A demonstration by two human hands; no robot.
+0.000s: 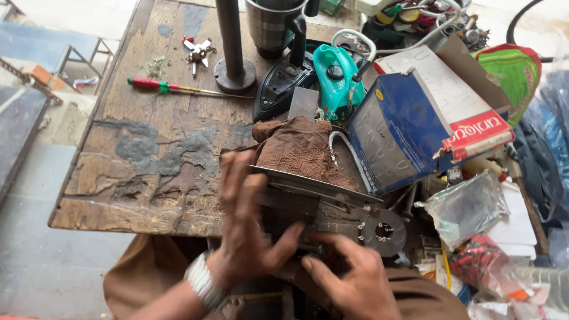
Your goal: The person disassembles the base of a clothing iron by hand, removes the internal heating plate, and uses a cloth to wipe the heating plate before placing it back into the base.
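My left hand [246, 228], with a metal watch band on its wrist, lies blurred against the side of a dark metal appliance body [314, 210] at the near table edge, fingers spread on it. Low in the view my right hand [349, 275] presses its fingers on the same body, beside a round plate with a socket [382, 231]. A shiny flat soleplate [308, 181] lies across the top of the body, with a brown cloth [302, 148] bunched on it.
A worn wooden table [148, 154] carries a red-handled screwdriver [172, 88], a black iron [278, 80], a teal iron [338, 80], a metal post [233, 47], a steel jar [269, 24] and a small blade [198, 52]. Boxes [415, 118] and plastic bags [468, 207] crowd the right.
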